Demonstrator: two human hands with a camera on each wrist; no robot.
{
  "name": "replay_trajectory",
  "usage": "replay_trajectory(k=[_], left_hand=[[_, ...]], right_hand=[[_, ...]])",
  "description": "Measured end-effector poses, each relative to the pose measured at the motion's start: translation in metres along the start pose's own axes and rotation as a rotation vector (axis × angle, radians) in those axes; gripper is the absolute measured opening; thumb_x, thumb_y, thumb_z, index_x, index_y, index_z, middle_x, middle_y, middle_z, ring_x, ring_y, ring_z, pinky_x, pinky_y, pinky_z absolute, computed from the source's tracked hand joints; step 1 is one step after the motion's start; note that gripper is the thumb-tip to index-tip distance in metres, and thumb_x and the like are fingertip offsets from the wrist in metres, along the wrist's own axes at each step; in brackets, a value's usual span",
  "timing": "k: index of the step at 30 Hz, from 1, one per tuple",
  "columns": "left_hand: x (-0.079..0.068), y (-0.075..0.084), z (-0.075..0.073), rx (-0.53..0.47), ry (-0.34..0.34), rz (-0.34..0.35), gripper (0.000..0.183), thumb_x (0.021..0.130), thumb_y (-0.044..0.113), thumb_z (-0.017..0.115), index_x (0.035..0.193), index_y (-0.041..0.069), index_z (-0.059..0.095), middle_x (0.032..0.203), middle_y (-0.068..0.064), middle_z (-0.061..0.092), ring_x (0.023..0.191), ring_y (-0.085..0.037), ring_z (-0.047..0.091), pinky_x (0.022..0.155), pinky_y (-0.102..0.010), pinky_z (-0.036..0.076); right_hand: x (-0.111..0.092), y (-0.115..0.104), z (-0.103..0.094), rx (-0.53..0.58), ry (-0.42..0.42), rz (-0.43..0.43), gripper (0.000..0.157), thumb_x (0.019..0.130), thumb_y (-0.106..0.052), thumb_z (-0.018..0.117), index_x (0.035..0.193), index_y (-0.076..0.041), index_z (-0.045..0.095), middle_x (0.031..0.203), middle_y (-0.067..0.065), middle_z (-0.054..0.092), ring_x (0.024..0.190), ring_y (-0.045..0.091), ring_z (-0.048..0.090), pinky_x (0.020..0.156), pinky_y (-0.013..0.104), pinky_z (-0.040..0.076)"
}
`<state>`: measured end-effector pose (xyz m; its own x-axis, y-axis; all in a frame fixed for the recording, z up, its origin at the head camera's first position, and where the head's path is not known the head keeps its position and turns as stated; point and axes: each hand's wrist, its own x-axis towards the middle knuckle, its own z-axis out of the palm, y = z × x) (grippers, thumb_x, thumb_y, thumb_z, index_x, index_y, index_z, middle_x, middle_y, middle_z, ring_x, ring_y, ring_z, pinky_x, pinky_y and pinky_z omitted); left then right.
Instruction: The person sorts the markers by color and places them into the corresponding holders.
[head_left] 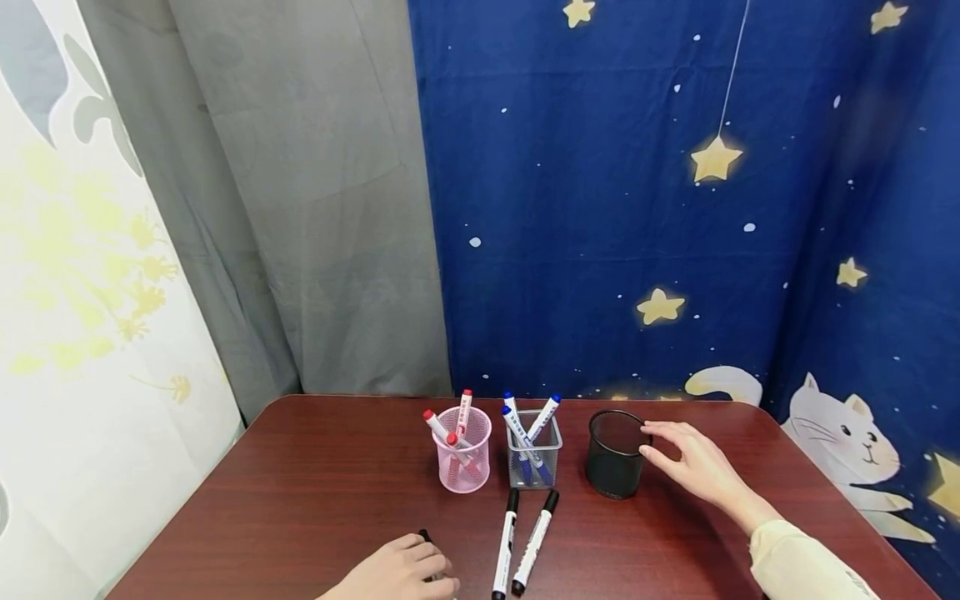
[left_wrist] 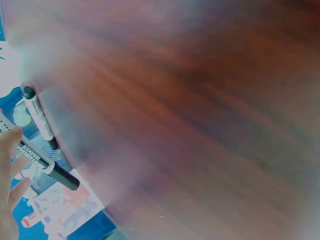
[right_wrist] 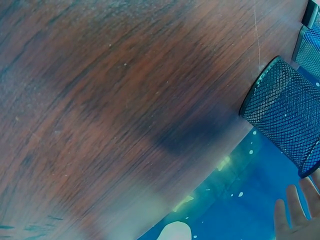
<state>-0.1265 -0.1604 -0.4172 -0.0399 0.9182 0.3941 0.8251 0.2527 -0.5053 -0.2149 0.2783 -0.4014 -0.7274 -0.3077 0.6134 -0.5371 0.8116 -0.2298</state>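
Observation:
At the front of the table my left hand [head_left: 399,572] pinches a black-capped whiteboard marker [left_wrist: 62,175]. Most of that marker is hidden by the hand in the head view; the left wrist view shows its white barrel between thumb and fingers. My right hand [head_left: 696,468] has its fingers extended at the right side of the rim of a round black mesh pen holder [head_left: 615,467]. Fingertips and rim look to be touching. No pens show inside this holder. Two more black-capped markers, one [head_left: 506,546] left and one [head_left: 536,543] right, lie between the hands.
A round pink mesh holder [head_left: 463,479] with red-capped markers stands at the left. Beside it is a square grey mesh holder [head_left: 546,468] with blue-capped markers. The dark red-brown table [head_left: 322,483] ends at the back against grey and blue curtains [head_left: 585,208].

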Motion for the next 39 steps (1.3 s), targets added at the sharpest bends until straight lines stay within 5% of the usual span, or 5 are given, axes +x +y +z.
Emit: replay_trajectory(k=[10,20,33,39], left_hand=[[0.025,-0.007,-0.018,-0.082,0.112,-0.052,0.025,0.091,0.02,0.034,0.091,0.021,0.058,0.081,0.011,0.054,0.073,-0.002,0.051,0.069,-0.018,0.04],[0.056,-0.015,-0.037,-0.219,0.176,-0.113,0.013,0.084,0.023,0.057,0.097,0.018,0.058,0.082,0.013,0.053,0.073,0.0,0.049,0.067,-0.014,0.038],[0.096,-0.026,-0.046,-0.521,0.263,-0.238,0.021,0.079,0.015,0.065,0.098,0.014,0.056,0.088,0.01,0.058,0.083,0.005,0.051,0.075,-0.013,0.039],[0.112,-0.033,-0.044,-0.741,0.308,-0.311,0.024,0.077,0.009,0.067,0.098,0.011,0.056,0.085,0.007,0.059,0.08,0.004,0.053,0.07,-0.016,0.043]], right_hand=[[0.0,0.001,0.0,0.007,-0.037,0.021,0.036,0.08,-0.033,0.064,0.106,-0.009,0.063,0.11,0.009,0.058,0.102,0.026,0.049,0.078,0.046,0.04],[-0.001,0.0,0.0,0.012,-0.013,0.012,0.034,0.079,-0.032,0.065,0.104,-0.009,0.064,0.109,0.008,0.059,0.101,0.027,0.051,0.077,0.045,0.04],[0.0,0.0,0.0,0.012,-0.003,0.011,0.032,0.079,-0.03,0.066,0.103,-0.009,0.064,0.108,0.008,0.059,0.097,0.026,0.052,0.075,0.045,0.041],[0.0,0.0,0.0,0.014,-0.009,0.009,0.032,0.079,-0.03,0.066,0.104,-0.009,0.064,0.108,0.008,0.059,0.098,0.026,0.052,0.076,0.045,0.041]])
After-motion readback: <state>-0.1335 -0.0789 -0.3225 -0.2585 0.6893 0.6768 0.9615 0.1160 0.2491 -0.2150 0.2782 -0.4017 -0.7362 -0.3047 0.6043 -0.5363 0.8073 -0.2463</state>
